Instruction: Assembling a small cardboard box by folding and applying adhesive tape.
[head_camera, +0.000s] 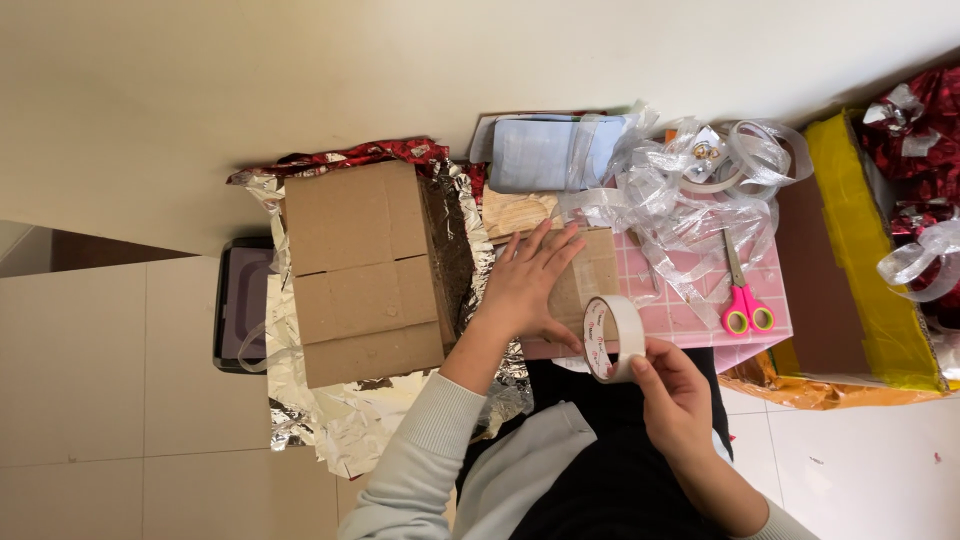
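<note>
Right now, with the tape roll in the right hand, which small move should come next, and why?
Probably pull the tape end toward the cardboard piece: the left hand already presses it flat, and the right hand holds the tape roll beside it.

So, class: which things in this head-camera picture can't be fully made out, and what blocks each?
- Small cardboard piece: partly hidden under the left hand.
- Dark tray: mostly covered by foil and the big cardboard box.
- Yellow box: cut off by the right edge.
</note>
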